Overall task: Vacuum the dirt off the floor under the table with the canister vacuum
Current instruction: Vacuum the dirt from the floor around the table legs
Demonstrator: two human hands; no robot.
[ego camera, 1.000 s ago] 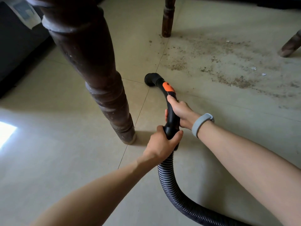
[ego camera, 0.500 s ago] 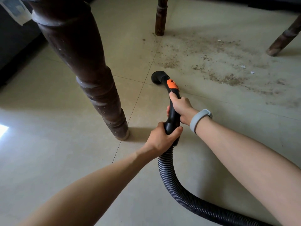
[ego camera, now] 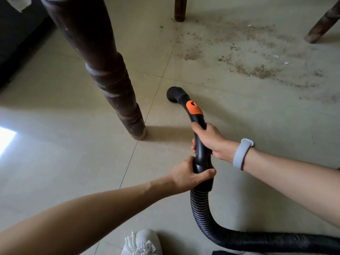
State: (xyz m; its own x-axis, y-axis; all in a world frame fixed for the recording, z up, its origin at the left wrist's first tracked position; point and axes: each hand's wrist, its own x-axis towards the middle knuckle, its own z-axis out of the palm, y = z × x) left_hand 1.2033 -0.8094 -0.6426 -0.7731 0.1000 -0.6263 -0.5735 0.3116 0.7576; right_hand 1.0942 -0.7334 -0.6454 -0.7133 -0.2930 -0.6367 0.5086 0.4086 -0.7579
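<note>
The black vacuum handle with an orange slider ends in a black nozzle that points down at the pale tiled floor. My right hand grips the handle's middle; a grey band sits on that wrist. My left hand grips the handle's lower end, just above the ribbed black hose, which curves off to the lower right. Brown dirt with a few white scraps lies scattered on the floor beyond the nozzle, to the upper right.
A thick dark turned table leg stands left of the nozzle. Two more legs stand further back, one at the top centre and one at the top right. A white shoe shows at the bottom edge. Dark furniture lines the left.
The view has pulled back and tilted down, so the shoe now shows. The nozzle sits further from the dirt patch than before. Both hands keep their grip on the handle.
</note>
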